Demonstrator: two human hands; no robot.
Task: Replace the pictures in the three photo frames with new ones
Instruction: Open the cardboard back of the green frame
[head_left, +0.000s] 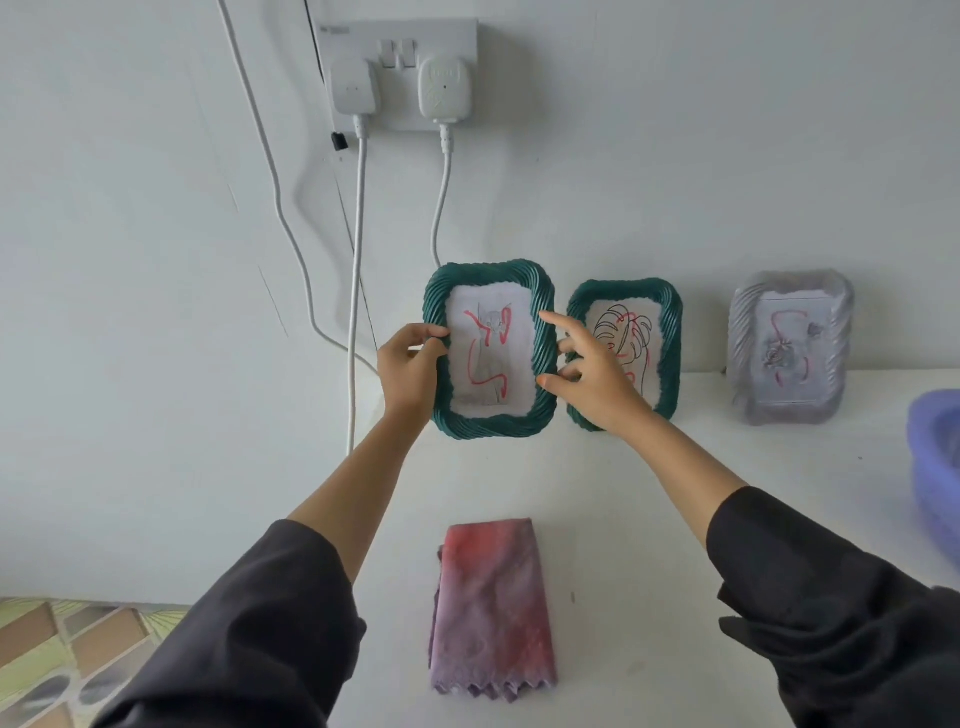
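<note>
While the left hand (409, 366) grips the green frame (493, 428) by its 9 o'clock rim, the frame stands at the table's (597, 519) rear, long axis 12 to 6 o'clock, picture facing the viewer; the right hand (592, 374), fingers spread wide, touches its 3 o'clock rim; a second frame (667, 353) stands just beside, at 3 o'clock.

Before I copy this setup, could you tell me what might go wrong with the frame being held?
Only the left hand grips the left green frame, at one edge; the right hand is open, so it might slip. The right hand also overlaps the second green frame and could knock it over.
</note>
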